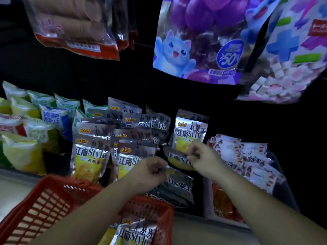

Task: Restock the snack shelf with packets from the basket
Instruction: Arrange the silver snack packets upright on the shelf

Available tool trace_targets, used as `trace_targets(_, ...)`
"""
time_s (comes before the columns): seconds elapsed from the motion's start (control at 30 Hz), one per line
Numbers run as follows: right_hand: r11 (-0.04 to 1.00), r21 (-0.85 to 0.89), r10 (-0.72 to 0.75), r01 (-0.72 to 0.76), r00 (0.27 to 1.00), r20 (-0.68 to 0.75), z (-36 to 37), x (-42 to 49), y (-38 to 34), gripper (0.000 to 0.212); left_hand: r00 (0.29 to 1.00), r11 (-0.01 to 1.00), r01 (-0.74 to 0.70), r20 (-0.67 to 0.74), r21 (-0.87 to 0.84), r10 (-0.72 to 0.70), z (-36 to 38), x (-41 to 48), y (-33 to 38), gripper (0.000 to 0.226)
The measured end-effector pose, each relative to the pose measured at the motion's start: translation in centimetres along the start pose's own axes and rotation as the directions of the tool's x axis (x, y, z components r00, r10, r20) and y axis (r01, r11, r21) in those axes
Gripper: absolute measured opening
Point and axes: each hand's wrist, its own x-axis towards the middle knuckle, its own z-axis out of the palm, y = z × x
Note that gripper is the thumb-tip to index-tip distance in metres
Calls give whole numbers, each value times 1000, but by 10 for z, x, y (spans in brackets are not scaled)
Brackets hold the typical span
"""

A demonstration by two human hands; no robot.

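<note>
A red plastic basket (44,200) sits below my arms, with silver-and-yellow snack packets (134,232) showing in it. Matching silver packets (99,149) stand in rows on the shelf, one upright at the back (190,131). My left hand (152,172) pinches the top edge of a silver packet (178,188) hanging over the shelf front. My right hand (203,156) pinches the top of another silver packet (177,160), tilted, just in front of the upright one. Both hands are close together.
Green and yellow bags (26,124) fill the shelf to the left, white-and-red packets (247,156) lie to the right. Overhead hang a purple cat bag (200,41), a marshmallow bag (286,71) and red-trimmed clear packs (74,27). The shelf's pale front edge (194,227) runs below.
</note>
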Motion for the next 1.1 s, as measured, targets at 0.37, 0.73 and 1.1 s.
trace_targets(0.37,972,41,203,-232,915,350,36,11,31,39,995,909,-12,92,417,-29,-1,5,-37,54)
trace_targets(0.73,956,179,158,-232,922,353,15,25,8,24,984,893,1,-158,450,78,-20,7,2,67)
trace_targets(1.1,917,339,324,-211,889,-323,11,128,46,80,950,992,-110,-301,-68,85,-3,44,10,17)
